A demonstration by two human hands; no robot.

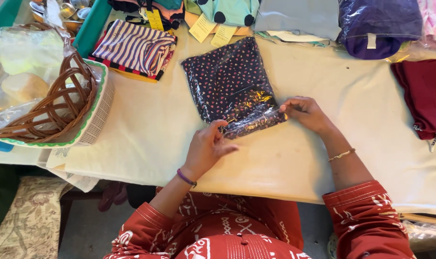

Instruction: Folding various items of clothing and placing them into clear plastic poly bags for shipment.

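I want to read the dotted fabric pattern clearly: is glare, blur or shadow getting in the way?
Head view: glare streaks the clear bag near its lower edge, between the left hand and right hand; the dots above stay sharp; light is soft and even on the table; only the frame's bottom is dark.

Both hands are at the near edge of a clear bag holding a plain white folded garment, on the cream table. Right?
Not quite. In the head view the bagged garment is dark navy with small red dots, not plain white. Left hand and right hand are at its near edge, on the cream table.
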